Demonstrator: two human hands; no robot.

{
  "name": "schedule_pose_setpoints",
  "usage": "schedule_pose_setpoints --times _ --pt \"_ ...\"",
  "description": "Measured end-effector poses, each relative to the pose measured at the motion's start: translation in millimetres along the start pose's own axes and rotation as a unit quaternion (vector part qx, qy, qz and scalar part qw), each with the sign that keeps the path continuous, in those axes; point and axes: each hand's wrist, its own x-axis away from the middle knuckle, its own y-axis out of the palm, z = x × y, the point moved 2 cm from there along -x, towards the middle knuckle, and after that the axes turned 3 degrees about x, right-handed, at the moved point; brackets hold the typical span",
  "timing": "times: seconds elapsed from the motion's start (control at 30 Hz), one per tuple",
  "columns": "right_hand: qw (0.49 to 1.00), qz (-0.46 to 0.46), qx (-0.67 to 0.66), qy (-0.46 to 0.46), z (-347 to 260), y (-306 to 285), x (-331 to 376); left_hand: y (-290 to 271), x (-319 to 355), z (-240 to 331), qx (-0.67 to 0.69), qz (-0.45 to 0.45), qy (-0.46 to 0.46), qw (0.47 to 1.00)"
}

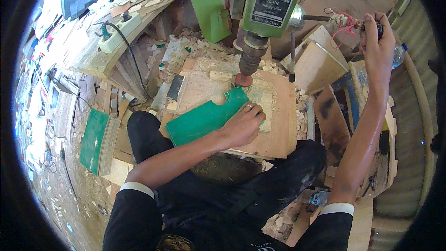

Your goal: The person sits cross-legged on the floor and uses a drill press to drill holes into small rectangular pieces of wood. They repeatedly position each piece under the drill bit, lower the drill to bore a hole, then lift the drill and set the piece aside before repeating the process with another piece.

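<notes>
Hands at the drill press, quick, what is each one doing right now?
Left hand: flat, fingers spread, pressing the green board down on the wooden table.
Right hand: closed around the feed lever knob.

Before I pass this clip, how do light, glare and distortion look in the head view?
Head view: daylight, fairly even, soft shadow under the wooden work board; sheen on the right hand's forearm; strong fisheye bending toward a black rim; the left hand on the green panel and the drill press are sharp; floor clutter at the left rim is smeared.
</notes>
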Motion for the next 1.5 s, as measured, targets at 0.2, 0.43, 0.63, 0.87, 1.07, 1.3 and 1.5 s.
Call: schedule_pose_setpoints --times 0.2,0.43,0.63,0.87,1.07,1.3,1.5 --pt "1.000 -0.012 -0.008 0.009 2.4 0.3 -5.8 1.8 3.3 3.3 -0.023 0.017 0.003 1.000" --pt "1.000 -0.014 0.005 0.017 3.0 0.0 -9.9 4.4 4.4 1.6 -0.023 0.007 -0.005 1.000" --pt "0.999 -0.030 0.029 0.004 6.0 0.6 -30.9 2.5 7.7 5.7 -0.056 -0.004 -0.026 0.998" --pt "0.997 -0.070 0.028 -0.001 28.7 20.8 -98.7 -8.2 15.6 12.2 -0.073 0.026 -0.020 0.997" --pt "0.997 -0.066 0.027 0.023 51.1 32.1 -120.6 -5.2 20.2 9.4 -0.072 0.042 -0.033 0.996" --pt "0.998 -0.054 0.027 0.019 46.3 32.8 -117.1 -16.3 22.6 18.7 -0.042 0.041 -0.063 0.996" --pt "0.998 -0.042 0.049 -0.003 38.0 33.3 -109.7 -57.4 56.2 22.1 -0.167 0.004 -0.302 0.939"
